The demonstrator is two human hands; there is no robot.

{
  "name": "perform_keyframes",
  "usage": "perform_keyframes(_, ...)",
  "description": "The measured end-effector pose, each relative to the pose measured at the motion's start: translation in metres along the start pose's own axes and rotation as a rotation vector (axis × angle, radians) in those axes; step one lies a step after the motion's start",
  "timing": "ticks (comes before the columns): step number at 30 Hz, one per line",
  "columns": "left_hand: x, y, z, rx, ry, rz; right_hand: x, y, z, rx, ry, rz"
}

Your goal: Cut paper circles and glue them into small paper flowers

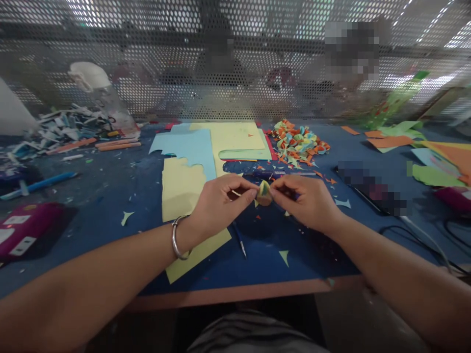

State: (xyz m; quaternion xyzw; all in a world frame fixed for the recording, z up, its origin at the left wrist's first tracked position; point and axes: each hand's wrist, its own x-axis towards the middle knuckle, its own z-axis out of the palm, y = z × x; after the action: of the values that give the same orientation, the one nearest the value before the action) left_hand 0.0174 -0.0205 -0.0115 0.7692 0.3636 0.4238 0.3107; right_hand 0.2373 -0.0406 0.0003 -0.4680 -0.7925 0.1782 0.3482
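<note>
Backdrop: a grey metal screen [176,73], punched all over with small round holes; blurred shapes show through it.
Surface: blue bench [265,245], dull-topped, specked with crumbs, pinkish along the front edge.
Piece in hand: small paper piece [264,186], yellow-green, curved up to a point, between both hands over the bench's near middle.
Left grip: left hand [217,201], thumb and finger pinched on the piece's left side; a smooth silver bangle [175,240] rings the wrist.
Right grip: right hand [309,201], thumb and finger pinched on its right side.
Sheets [180,196]: thin, flat, cream and pale blue, overlapping, some edges cut in scallops.
Bright heap [298,139]: small curled bits, orange, blue and cream, beyond the right hand.
Offcuts [284,257]: sharp-cornered slivers with hollowed sides, lying loose.
Left end: a jumbled pale heap [69,127], a clear bottle [119,117] with a white top, a slim blue pen [47,185].
Right end: dark, flat phone [360,186] with a cable [427,235]; see-through green bottle [397,100], tilted.
</note>
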Motion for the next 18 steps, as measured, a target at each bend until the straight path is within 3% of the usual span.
perform_keyframes(2,0.000,-0.001,-0.006,0.036,0.074,0.014,0.000,0.001,-0.005,0.017,-0.018,0.105)
perform_keyframes(5,0.002,-0.001,-0.016,0.118,0.164,-0.006,-0.001,0.003,-0.014,0.078,-0.180,0.238)
perform_keyframes(8,0.004,-0.002,-0.020,0.220,0.192,0.035,-0.001,0.005,-0.019,0.062,-0.399,0.251)
perform_keyframes(10,0.006,-0.004,-0.020,0.296,0.150,0.095,-0.001,0.006,-0.019,-0.050,-0.461,0.211)
perform_keyframes(14,0.010,-0.010,-0.019,0.417,0.013,0.173,-0.002,0.007,-0.019,-0.208,-0.383,0.157)
perform_keyframes(18,0.014,-0.018,-0.024,0.501,-0.093,0.138,-0.002,0.011,-0.023,-0.194,-0.261,0.139)
